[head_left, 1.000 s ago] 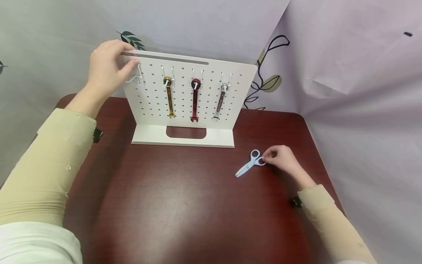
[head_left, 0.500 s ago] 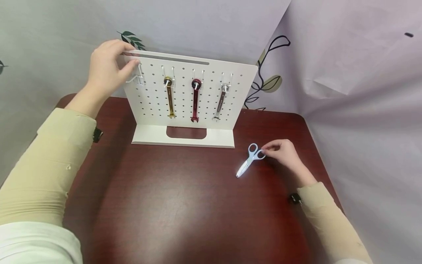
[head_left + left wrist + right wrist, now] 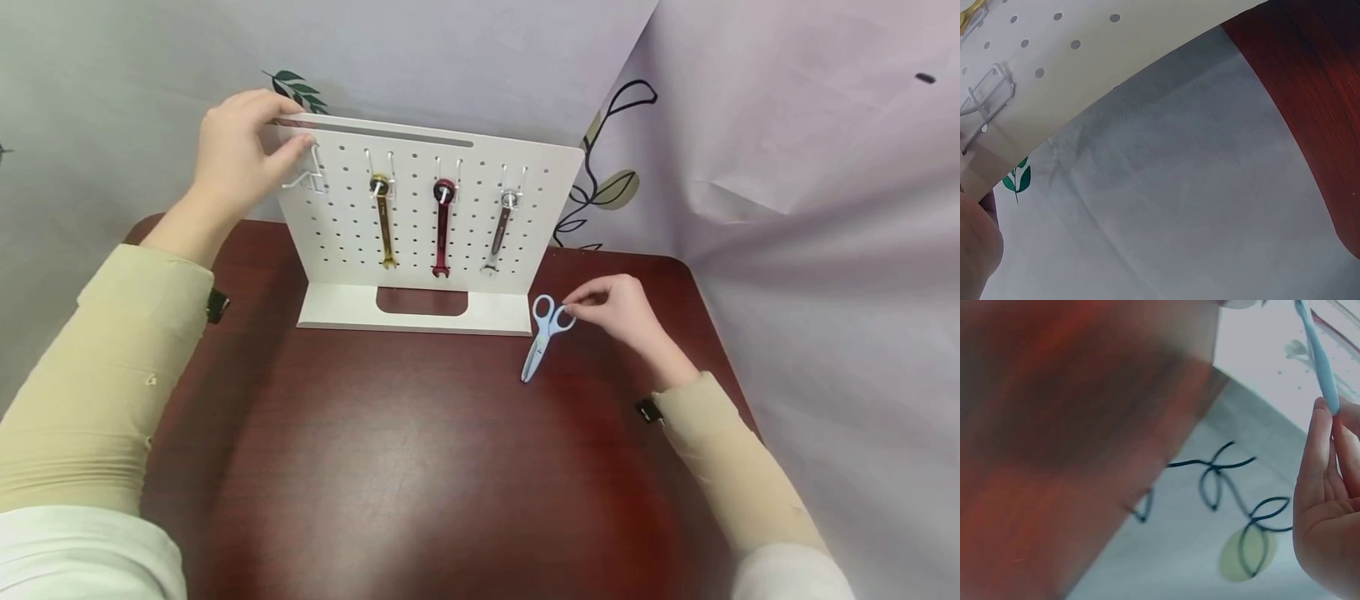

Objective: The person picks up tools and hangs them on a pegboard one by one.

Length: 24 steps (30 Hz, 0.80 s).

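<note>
My right hand (image 3: 618,312) pinches one finger loop of a pair of light blue scissors (image 3: 537,354). The scissors hang blades down, in front of the right end of the board's base. In the right wrist view the scissors' handle (image 3: 1319,359) sits between fingertips and thumb. At its top left corner, a white pegboard (image 3: 348,246) is gripped by my left hand (image 3: 236,154), thumb in front and fingers behind. On the board's hooks hang a gold wrench (image 3: 386,225), a red wrench (image 3: 442,229) and a silver wrench (image 3: 498,233).
A white wire hook (image 3: 309,179) without a tool is fixed beside my left thumb. The board's flat base (image 3: 341,310) stands on the dark red wooden table (image 3: 375,433). Pale cloth with printed leaves (image 3: 618,190) hangs behind and to the right.
My right hand has lifted the scissors and moved them left and toward the pegboard, turning the blades more downward. The left hand keeps its hold on the board's corner.
</note>
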Available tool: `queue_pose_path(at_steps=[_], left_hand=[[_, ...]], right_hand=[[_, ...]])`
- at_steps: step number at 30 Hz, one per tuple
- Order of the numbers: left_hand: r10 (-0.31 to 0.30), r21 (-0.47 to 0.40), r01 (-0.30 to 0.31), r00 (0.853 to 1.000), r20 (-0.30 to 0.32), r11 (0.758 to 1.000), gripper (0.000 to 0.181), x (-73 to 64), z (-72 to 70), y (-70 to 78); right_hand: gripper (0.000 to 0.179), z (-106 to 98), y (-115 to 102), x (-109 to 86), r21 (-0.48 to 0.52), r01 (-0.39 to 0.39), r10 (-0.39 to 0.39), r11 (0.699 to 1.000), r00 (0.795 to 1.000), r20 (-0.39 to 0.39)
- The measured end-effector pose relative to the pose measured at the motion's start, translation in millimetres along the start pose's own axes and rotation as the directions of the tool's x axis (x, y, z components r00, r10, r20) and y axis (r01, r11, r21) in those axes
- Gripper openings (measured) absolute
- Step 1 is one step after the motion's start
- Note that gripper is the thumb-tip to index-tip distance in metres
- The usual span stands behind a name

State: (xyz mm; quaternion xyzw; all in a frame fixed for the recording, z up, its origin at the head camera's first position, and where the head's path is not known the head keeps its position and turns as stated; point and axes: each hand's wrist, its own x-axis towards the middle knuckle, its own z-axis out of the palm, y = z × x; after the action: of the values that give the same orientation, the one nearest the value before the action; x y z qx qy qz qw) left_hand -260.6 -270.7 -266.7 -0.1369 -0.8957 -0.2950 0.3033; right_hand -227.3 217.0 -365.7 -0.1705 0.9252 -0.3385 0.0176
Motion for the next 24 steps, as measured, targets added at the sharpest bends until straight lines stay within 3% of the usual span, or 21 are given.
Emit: queue_pose_path(at_steps=[7, 15, 24], left_hand=[[-0.024, -0.016, 0.024, 1.0, -0.003, 1.0, 0.026, 2.1, -0.1, -2.2], [-0.047, -0.052, 0.046, 0.999, 0.0, 0.998, 0.024, 4.2, -0.5, -4.6], [-0.047, -0.082, 0.048, 0.999, 0.012, 0.995, 0.025, 6.3, -0.5, -5.2]], right_hand=[[0.008, 0, -47, 26.5, -0.018, 0.091, -0.09, 0.996, 0.996, 0.018], [0.007, 1, -109, 54.4, 0.048, 0.222, -0.223, 0.974, 0.974, 0.026], [0.011, 4, -169, 78.0, 0.145, 0.274, -0.287, 0.951, 0.955, 0.079]])
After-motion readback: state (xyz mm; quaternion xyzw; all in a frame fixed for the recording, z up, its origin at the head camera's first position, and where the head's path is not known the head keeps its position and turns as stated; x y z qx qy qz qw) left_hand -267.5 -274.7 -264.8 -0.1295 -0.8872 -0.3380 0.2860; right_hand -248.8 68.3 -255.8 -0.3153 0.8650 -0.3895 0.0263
